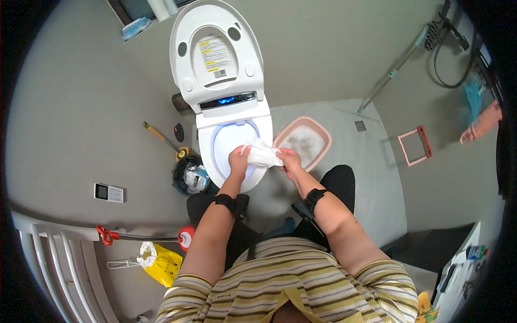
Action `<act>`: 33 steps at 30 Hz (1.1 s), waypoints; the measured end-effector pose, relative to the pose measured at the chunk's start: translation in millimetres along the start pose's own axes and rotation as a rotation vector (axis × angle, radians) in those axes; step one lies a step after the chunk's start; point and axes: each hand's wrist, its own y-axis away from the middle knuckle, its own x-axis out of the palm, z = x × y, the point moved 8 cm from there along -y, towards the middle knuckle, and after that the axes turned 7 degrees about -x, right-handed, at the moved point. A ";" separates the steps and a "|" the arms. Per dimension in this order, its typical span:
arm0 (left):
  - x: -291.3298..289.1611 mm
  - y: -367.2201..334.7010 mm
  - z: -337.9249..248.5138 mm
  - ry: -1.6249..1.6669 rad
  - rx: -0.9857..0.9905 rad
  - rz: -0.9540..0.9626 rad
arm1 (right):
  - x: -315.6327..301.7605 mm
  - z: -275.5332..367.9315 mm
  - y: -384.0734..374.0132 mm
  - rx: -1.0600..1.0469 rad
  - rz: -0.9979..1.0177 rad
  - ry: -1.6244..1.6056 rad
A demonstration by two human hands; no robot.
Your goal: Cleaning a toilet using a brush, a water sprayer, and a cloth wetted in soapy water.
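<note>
Both of my hands grip a white cloth (263, 155), bunched and stretched between them over the right front edge of the toilet bowl. My left hand (238, 161) pinches its left end above the lit bowl. The other end is in the closed fingers of my right hand (288, 161), near a pink basin (325, 128). Suds and a greyish patch show in the basin's water. The white toilet (207, 135) has its lid (177, 67) raised, and a small display glows blue behind the seat.
Left of the toilet stand a black bin (177, 181) with a liner and a wooden-handled tool (156, 131). A red-handled rod (145, 237) and a yellow bag (164, 264) are lower left. A pole (385, 83) leans at right. Another hand (479, 125) shows at the right rim.
</note>
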 end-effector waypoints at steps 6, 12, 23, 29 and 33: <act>0.7 7.8 34.4 -0.109 -0.052 0.033 | -49.8 -34.5 3.9 -0.029 -0.290 0.106; 84.1 -36.8 38.2 -0.047 -0.025 0.272 | -129.5 -44.7 -55.3 -0.264 -0.492 0.116; 67.0 -63.1 113.1 -1.234 0.265 -0.092 | -165.7 -56.8 -155.3 0.100 -0.277 0.990; 76.1 -66.5 96.7 -1.219 0.361 -0.082 | -150.2 -74.7 -234.1 0.084 -0.014 1.371; 72.2 -68.0 105.9 -1.268 0.301 -0.048 | -139.9 -104.8 -263.1 0.012 0.091 1.493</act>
